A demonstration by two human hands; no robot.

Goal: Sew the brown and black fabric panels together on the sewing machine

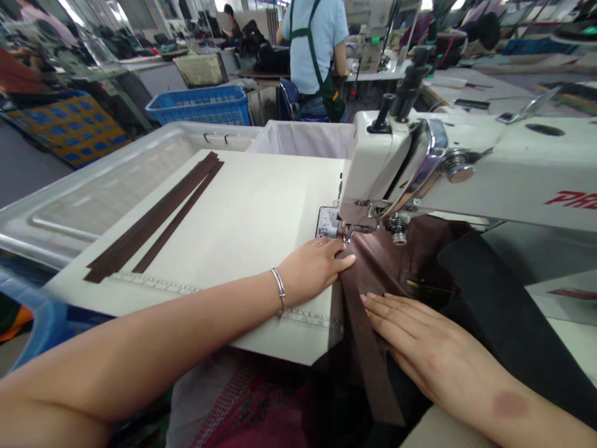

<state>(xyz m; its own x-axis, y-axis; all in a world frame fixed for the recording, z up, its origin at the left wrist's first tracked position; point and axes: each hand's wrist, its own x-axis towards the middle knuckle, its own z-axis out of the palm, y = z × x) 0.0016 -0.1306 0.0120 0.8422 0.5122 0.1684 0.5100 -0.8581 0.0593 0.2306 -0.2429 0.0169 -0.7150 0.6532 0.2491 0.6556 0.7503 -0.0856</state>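
My left hand (318,269), a silver bangle on its wrist, lies beside the needle area of a white sewing machine (373,168). Its outstretched thumb and fingertips press on a long dark brown strip (366,348) just in front of the presser foot (346,235). The strip runs down toward me over the table's edge. Flat on the brown material (387,258) to the right rests my right hand (415,333), its fingers straight and their tips next to the strip. A zipper-like metallic line (415,284) shows on that material, with a black piece (494,292) beside it.
More brown strips (158,211) lie on the white tabletop (261,199), near a printed ruler (308,318). A clear plastic bin (93,186) stands beyond its left edge. Farther back are a blue basket (200,106) and a person in a light blue shirt (312,43).
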